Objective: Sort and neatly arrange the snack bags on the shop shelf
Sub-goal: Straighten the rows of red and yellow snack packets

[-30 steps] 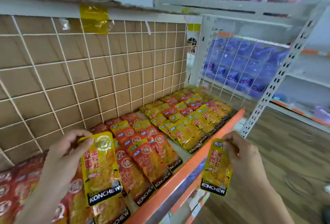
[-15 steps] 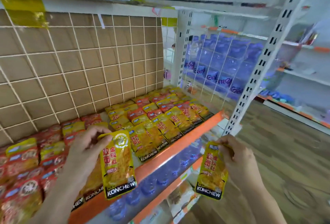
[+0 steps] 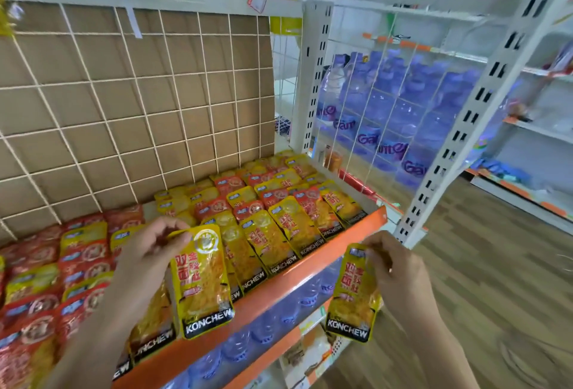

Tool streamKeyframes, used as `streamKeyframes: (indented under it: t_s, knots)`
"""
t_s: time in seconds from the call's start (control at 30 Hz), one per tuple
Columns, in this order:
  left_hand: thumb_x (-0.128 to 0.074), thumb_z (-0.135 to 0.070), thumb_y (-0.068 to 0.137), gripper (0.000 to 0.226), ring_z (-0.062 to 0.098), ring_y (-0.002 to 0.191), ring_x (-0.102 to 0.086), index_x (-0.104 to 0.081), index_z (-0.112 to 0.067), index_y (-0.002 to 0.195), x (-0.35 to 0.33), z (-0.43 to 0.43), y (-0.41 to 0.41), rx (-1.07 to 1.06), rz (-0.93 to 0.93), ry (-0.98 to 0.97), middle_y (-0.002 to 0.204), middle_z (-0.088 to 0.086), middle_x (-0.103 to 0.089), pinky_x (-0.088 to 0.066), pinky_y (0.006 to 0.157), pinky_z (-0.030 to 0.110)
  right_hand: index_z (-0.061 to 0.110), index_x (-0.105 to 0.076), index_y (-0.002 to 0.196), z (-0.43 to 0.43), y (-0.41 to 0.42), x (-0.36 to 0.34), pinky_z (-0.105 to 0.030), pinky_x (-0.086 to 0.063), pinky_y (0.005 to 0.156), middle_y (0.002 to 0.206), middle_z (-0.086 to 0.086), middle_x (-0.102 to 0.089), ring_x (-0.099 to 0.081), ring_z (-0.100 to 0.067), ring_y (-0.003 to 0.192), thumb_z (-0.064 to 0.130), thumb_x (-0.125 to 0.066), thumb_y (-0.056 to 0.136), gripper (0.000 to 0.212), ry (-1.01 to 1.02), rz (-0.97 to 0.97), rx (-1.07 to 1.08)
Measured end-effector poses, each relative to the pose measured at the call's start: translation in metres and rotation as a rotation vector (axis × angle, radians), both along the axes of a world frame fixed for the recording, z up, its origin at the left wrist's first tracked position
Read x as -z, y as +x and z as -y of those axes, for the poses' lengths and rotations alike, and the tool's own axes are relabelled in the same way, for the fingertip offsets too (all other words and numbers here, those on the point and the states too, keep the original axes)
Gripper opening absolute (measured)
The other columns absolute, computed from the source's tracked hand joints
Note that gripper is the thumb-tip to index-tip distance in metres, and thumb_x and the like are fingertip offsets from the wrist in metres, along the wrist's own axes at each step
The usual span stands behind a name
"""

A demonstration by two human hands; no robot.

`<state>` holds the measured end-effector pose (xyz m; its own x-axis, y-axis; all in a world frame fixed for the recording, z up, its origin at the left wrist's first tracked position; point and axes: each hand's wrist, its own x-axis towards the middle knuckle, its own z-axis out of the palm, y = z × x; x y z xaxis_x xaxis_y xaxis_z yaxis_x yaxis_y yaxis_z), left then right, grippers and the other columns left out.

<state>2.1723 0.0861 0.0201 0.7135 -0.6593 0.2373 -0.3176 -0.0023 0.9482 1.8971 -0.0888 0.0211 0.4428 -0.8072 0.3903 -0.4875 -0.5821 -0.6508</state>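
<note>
Head view of a person at a shop shelf. The left hand (image 3: 145, 252) pinches the top edge of a yellow snack bag (image 3: 201, 283) between thumb and fingers. The bag hangs upright over the front row, and its lower end overlaps the orange shelf lip (image 3: 310, 267). The right hand (image 3: 400, 277) pinches the top corner of a second yellow bag (image 3: 353, 292), held out in front of the lip, below shelf level and over the wooden floor (image 3: 480, 280).

Risks, as judged: each grip takes only a thin top seam, so a slick bag may slip. The right one would then fall to the floor or toward the water bottles (image 3: 248, 336) on the lower tier. Pressing a bag into the closely overlapped yellow rows (image 3: 279, 233) may skew its neighbours or tip them over the low lip. Red bags (image 3: 40, 311) lie mixed with yellow ones at the left and toward the back, so a bag laid there would worsen the sorting.

Surroundings: a white wire grid (image 3: 139, 103) backed by brown cardboard closes the rear. A wire side panel and a slotted white post (image 3: 465, 128) bound the right end, with packs of purple-labelled bottles (image 3: 403, 116) behind. The lip stands between the second yellow bag and the rows, so that bag would have to rise over it.
</note>
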Motion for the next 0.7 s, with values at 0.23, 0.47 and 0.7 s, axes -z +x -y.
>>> streamKeyframes:
  t_s: [0.23,0.47,0.7]
  knots:
    - [-0.068,-0.015,0.081,0.018,0.013,0.065,-0.044,-0.063,-0.032,0.076,0.006,0.055,0.026,-0.049,-0.100,-0.027,0.068,-0.009,-0.054,-0.032,0.061,0.031,0.017,-0.061,0.084,0.064,0.041,-0.012,-0.008,-0.035,0.053,0.063,0.017,-0.054,-0.053,0.006,0.058,-0.003,-0.060,0.084,0.020,-0.025,-0.010,-0.057]
    - [-0.067,-0.002,0.081,0.019,0.010,0.061,-0.040,-0.061,-0.019,0.074,0.011,0.082,0.028,-0.006,-0.061,0.068,0.068,0.005,-0.050,-0.032,0.054,0.018,0.021,-0.057,0.086,0.109,0.095,-0.008,-0.017,-0.038,0.053,0.063,0.010,-0.056,-0.052,-0.002,0.054,0.004,-0.057,0.087,0.017,0.049,-0.046,-0.158]
    - [-0.068,0.001,0.079,0.020,-0.001,0.055,-0.049,-0.061,-0.016,0.075,0.026,0.100,0.015,-0.108,-0.068,0.157,0.059,-0.012,-0.059,-0.038,0.053,0.010,0.013,-0.062,0.085,0.134,0.132,0.006,-0.020,-0.036,0.054,0.067,0.004,-0.059,-0.052,-0.011,0.058,0.000,-0.060,0.084,0.013,-0.012,-0.027,-0.346]
